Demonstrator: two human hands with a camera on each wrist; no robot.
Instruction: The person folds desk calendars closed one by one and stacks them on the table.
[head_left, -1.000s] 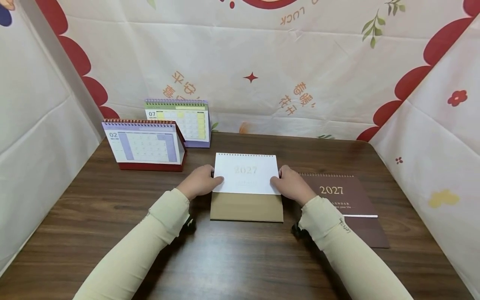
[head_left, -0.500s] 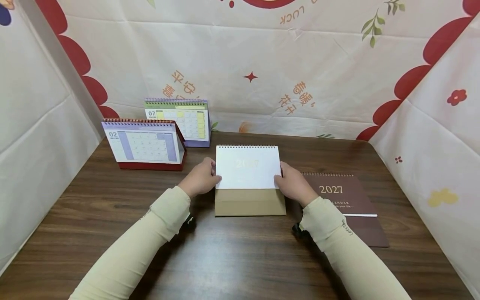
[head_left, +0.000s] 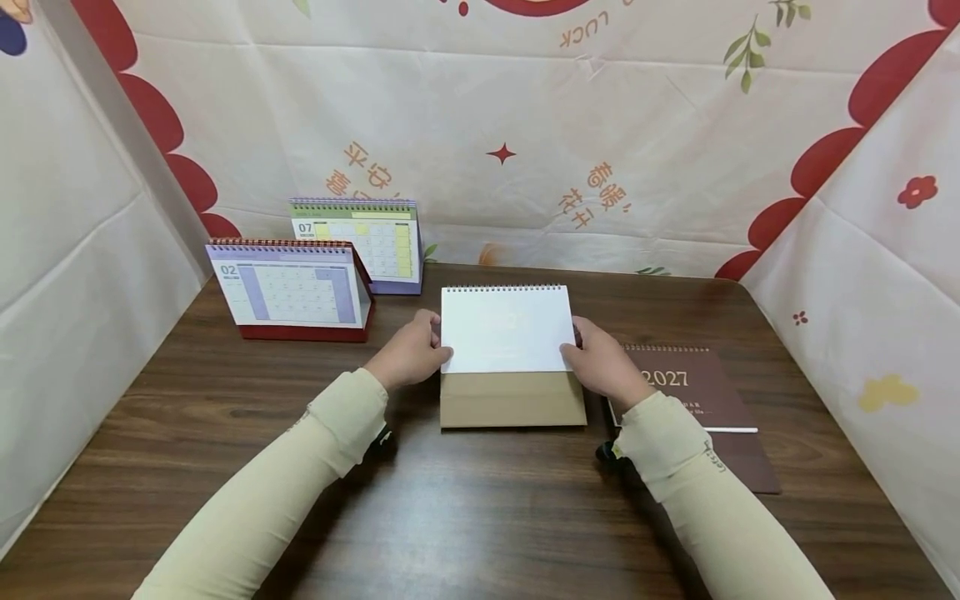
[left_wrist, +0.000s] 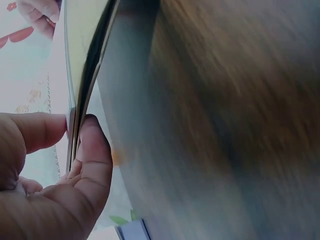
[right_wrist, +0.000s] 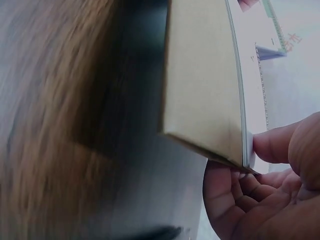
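A desk calendar [head_left: 506, 329] with a white cover, a spiral top edge and a tan base is held at the middle of the table between both hands. My left hand [head_left: 412, 350] pinches its left side, thumb on the white page. On the other side, my right hand [head_left: 606, 360] grips the right edge in the same way. In the left wrist view, the left thumb and fingers [left_wrist: 95, 155] press the stacked pages and board together. The right wrist view shows the tan base [right_wrist: 202, 80] with the right fingers [right_wrist: 220, 195] curled behind its edge.
A red-based calendar [head_left: 288, 287] stands at the left, with a green-topped calendar [head_left: 375, 246] behind it. A brown 2027 calendar [head_left: 720, 392] lies flat at the right, partly under the right arm; a white strip crosses it. Patterned cloth [head_left: 465, 108] encloses the wooden table [head_left: 465, 517].
Both hands have moved the white calendar to the right and slightly away from me. Its printed 2027 has faded in the glare. The other calendars stay put.
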